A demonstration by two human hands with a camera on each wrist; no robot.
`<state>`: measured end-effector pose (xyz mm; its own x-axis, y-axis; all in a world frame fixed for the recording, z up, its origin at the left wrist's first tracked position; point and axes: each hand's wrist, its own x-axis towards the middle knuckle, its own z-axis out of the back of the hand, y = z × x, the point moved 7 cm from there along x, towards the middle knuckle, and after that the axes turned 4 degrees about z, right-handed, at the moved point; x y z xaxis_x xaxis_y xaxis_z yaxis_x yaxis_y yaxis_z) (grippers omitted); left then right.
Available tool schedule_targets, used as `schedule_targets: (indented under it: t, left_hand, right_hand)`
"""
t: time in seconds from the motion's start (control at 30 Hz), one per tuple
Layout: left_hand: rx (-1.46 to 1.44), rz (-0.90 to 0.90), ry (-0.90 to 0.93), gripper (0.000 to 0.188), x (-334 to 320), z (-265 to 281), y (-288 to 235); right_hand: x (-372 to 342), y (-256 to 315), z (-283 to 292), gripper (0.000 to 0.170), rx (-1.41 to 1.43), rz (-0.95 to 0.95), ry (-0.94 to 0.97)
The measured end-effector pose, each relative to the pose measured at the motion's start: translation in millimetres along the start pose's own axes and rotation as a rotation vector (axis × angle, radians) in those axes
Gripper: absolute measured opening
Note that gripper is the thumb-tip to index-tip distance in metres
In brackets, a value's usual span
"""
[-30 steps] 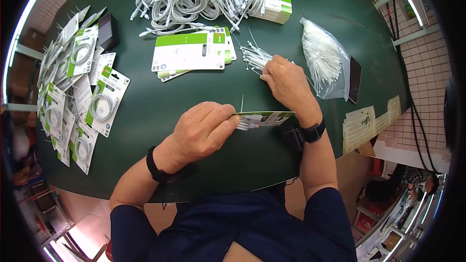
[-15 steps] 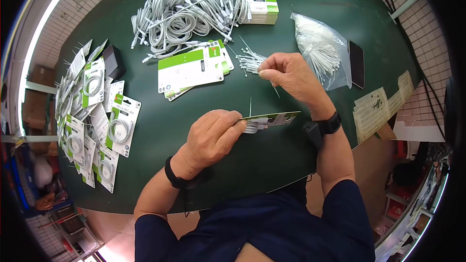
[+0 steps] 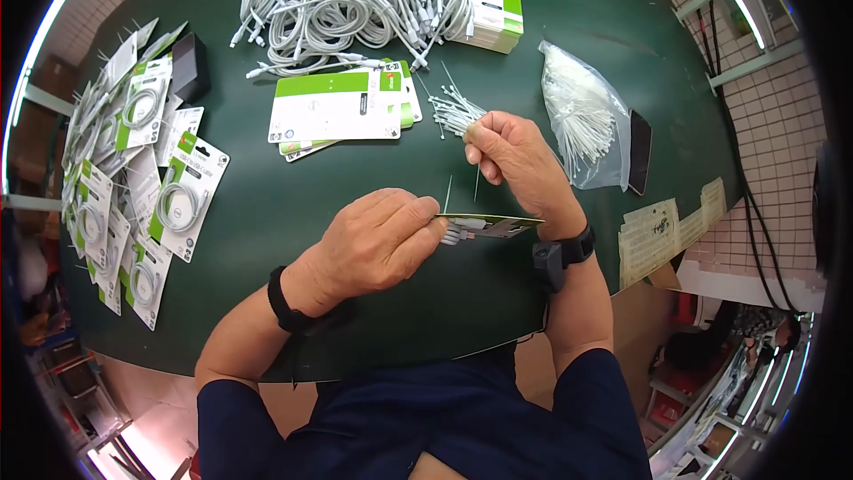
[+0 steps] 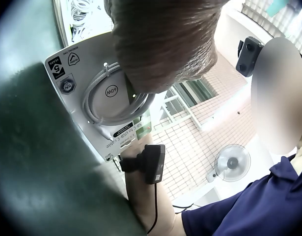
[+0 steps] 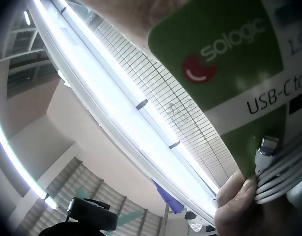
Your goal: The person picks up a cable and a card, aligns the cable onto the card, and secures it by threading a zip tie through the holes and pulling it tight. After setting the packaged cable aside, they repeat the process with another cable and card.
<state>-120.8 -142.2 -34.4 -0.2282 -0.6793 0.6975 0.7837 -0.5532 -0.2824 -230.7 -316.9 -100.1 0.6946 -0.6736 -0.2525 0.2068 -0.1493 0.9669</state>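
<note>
My left hand [image 3: 378,240] grips a white and green retail card [image 3: 502,225] by its edge, fingers over the coiled USB-C cable [image 4: 95,105] on it. The card lies nearly edge-on in the head view; its printed front and coil show in the left wrist view. A thin white cable tie [image 3: 449,188] sticks up from the card beside the left fingertips. My right hand [image 3: 520,164] pinches another cable tie [image 3: 476,185], whose tail hangs below the fingers. Just beyond the right fingertips lies a loose heap of cable ties [image 3: 453,113].
Flat cards [image 3: 333,111] lie ahead, with a heap of grey-white cables [image 3: 346,9] and a card stack [image 3: 490,4] behind. Carded cables [image 3: 187,196] and a black box [image 3: 189,67] are left. A bag of ties [image 3: 582,116] and a phone [image 3: 640,151] are right.
My right hand has come away from the cable tie heap with one tie and drawn back slightly toward the card. The left hand keeps its hold on the card. The head view has shifted.
</note>
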Motion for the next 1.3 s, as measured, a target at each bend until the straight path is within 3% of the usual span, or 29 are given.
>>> schedule_targets:
  t: [0.37, 0.67, 1.3]
  left_hand:
    - [0.022, -0.020, -0.001, 0.022, 1.2, -0.2, 0.9]
    - [0.037, -0.036, 0.004, 0.020, 0.0, -5.6, -1.5]
    - [0.048, -0.011, 0.010, 0.017, -0.9, -10.1, 1.2]
  right_hand:
    - [3.6, 2.6, 8.1, 0.016, -0.136, 0.138, -0.053]
    - [0.3, -2.9, 1.6, 0.013, 0.122, 0.121, -0.022]
    - [-6.6, 1.9, -15.0, 0.013, 0.016, 0.112, 0.071]
